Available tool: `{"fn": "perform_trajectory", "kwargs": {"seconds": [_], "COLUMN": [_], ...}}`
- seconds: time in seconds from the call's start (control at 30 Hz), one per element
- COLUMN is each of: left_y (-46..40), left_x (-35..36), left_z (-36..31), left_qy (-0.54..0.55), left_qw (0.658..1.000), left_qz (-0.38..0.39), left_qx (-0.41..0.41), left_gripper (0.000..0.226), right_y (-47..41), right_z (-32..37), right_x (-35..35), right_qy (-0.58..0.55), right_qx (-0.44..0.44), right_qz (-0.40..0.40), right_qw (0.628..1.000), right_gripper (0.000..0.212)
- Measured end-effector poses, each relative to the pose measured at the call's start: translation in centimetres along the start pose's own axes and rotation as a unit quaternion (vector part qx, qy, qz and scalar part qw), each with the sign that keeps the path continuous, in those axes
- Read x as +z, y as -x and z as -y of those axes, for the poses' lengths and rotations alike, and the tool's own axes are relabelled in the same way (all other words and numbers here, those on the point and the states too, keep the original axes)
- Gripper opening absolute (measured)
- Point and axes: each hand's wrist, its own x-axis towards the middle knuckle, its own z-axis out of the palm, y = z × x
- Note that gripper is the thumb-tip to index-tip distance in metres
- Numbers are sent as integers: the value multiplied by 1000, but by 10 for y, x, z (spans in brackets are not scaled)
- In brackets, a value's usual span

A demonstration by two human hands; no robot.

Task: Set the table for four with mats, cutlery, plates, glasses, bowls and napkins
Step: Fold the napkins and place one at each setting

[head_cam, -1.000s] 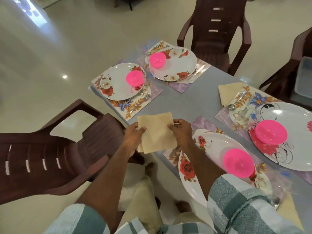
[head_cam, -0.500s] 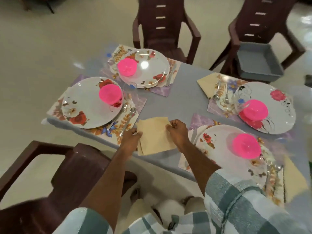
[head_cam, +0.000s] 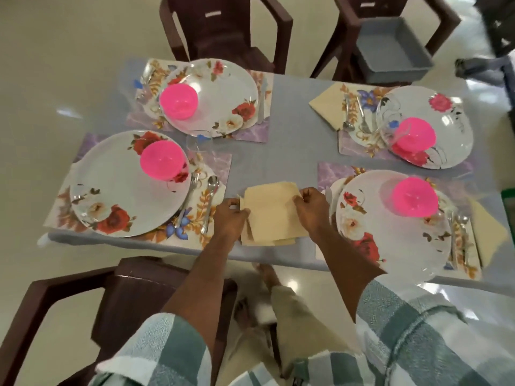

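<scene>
At the lower middle of the frame, just past the near table (head_cam: 292,151) edge, both hands work on a loose stack of cream napkins (head_cam: 271,211) lying on bare tabletop between the two nearer settings. The left hand (head_cam: 230,215) pinches the stack's left edge; the right hand (head_cam: 310,208) pinches its upper right corner. The napkins look thin, soft and slightly fanned, folded into squares.

By the look of it the job is nearly done: all four settings carry a mat, a floral plate and a pink bowl, with cutlery beside them. At lower right a placed napkin (head_cam: 487,232) shows, and another napkin (head_cam: 327,105) lies at upper right. The lower-left setting (head_cam: 111,196) and upper-left setting (head_cam: 223,87) show none, so they likely remain. Glasses are hard to make out.
</scene>
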Motion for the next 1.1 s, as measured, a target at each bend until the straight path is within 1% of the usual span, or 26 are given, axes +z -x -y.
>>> {"fn": "perform_trajectory", "kwargs": {"seconds": [0.1, 0.2, 0.3, 0.33, 0.4, 0.47, 0.53, 0.57, 0.6, 0.67, 0.77, 0.8, 0.87, 0.93, 0.97, 1.03, 1.1], "left_y": [-14, -19, -18, -17, -17, -21, -27, -31, -36, -44, -46, -42, -35, -27, -26, -21, -17], "left_x": [-4, -8, -4, -2, -2, -4, -8, -9, -10, -11, -12, -13, -16, -19, -20, -19, -16], "left_z": [1, 2, 4, 3, -5, -14, -22, -25, -25, -21, -12, -11, -10, -7, -3, 2, 9], "left_qy": [16, 19, -2, -9, -12, 33, 94, 103, 85, -14, -149, -180, -213, -217, -220, -239, -257], "left_qw": [1000, 999, 998, 999, 999, 996, 988, 986, 988, 996, 986, 978, 961, 946, 941, 942, 950], "left_qz": [9, 39, 37, 35, 44, 83, 126, 134, 129, 83, 3, -23, -72, -109, -118, -104, -63], "left_qx": [-1, -31, -42, -39, -20, 0, 0, -3, -4, 6, 73, 100, 159, 213, 228, 213, 165], "left_gripper": [32, 28, 22, 24, 28, 28, 27, 26, 25, 29, 33, 34, 37, 36, 33, 24, 34], "right_y": [-13, -18, -21, -22, -26, -29, -30, -31, -30, -31, -29, -26, -20, -13, -10, -5, 1], "right_z": [0, 3, 3, 3, 6, 12, 16, 18, 17, 11, 1, 0, -3, -3, -3, -2, 0], "right_x": [7, 11, 13, 12, 7, -2, -12, -15, -16, -11, 4, 8, 14, 17, 18, 17, 17], "right_qy": [-21, -42, -55, -58, -87, -142, -187, -198, -199, -145, -67, -52, -33, -33, -41, -69, -86], "right_qx": [20, 50, 48, 41, 20, 8, 1, 4, 12, 22, 42, 49, 51, 35, 24, 8, 2], "right_qz": [-17, 22, 68, 76, 88, 91, 82, 80, 76, 56, 25, 25, 23, 14, 12, 14, 25], "right_qw": [999, 998, 995, 995, 992, 986, 979, 977, 977, 988, 997, 997, 998, 999, 999, 997, 996], "right_gripper": [19, 27, 34, 32, 20, 14, 14, 15, 16, 16, 16, 21, 29, 31, 29, 22, 16]}}
